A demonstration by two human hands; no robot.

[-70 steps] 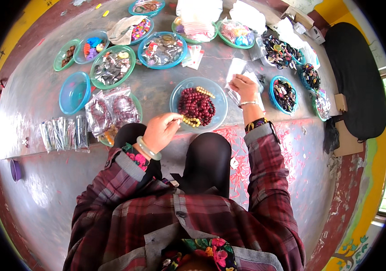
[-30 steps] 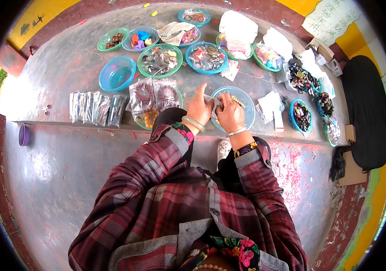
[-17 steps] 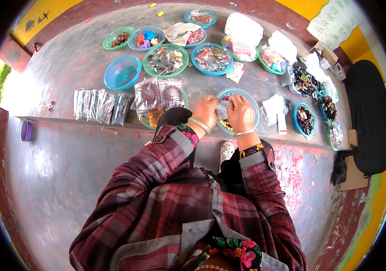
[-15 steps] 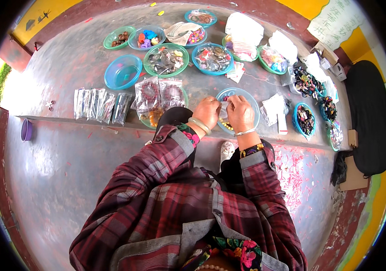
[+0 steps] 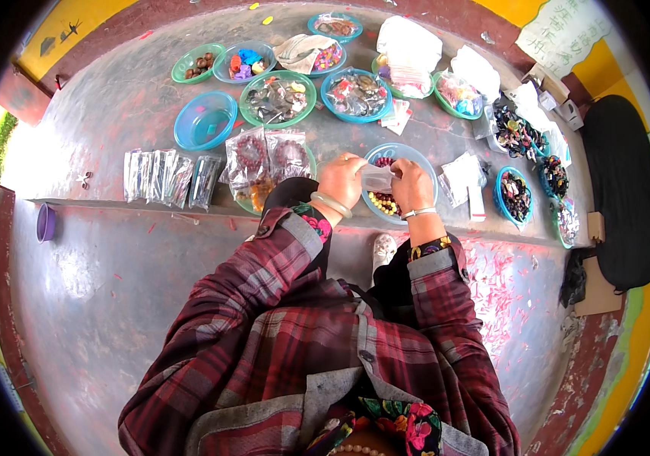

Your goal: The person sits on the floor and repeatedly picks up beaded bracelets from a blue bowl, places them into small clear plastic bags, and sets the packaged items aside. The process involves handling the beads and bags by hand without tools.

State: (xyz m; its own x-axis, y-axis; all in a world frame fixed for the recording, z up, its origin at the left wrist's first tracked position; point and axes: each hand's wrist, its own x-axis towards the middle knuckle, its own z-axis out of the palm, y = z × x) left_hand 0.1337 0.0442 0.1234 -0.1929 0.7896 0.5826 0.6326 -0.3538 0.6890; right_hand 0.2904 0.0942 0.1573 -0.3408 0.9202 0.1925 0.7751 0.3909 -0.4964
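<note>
Left edge: a small purple plastic cup [image 5: 46, 223] is sitting alone below the step of the grey concrete floor [image 5: 112, 289].

Left of centre: a row of narrow clear plastic sleeves [image 5: 167, 178] is lying beside an empty round blue plastic bowl [image 5: 205, 120]; two clear bags of dark red bead bracelets [image 5: 266, 156] are resting just beside them.

Centre: the left hand [image 5: 342, 179] and the right hand [image 5: 411, 184] are both pinching a small clear plastic pouch [image 5: 377, 178], fingers closed on its edges, directly over a round blue plastic bowl of dark red and yellow beads [image 5: 390, 200].

- Risk: the thin pouch is likely slipping easily; a loose pinch could drop it into the beads.
- Risk: beads tipped past the bowl rim would probably be rolling off the step (hard to recover on mottled concrete).

Right: small blue bowls of dark mixed beads [image 5: 515, 195] are standing close together; a knock from the right sleeve could spill them.
</note>
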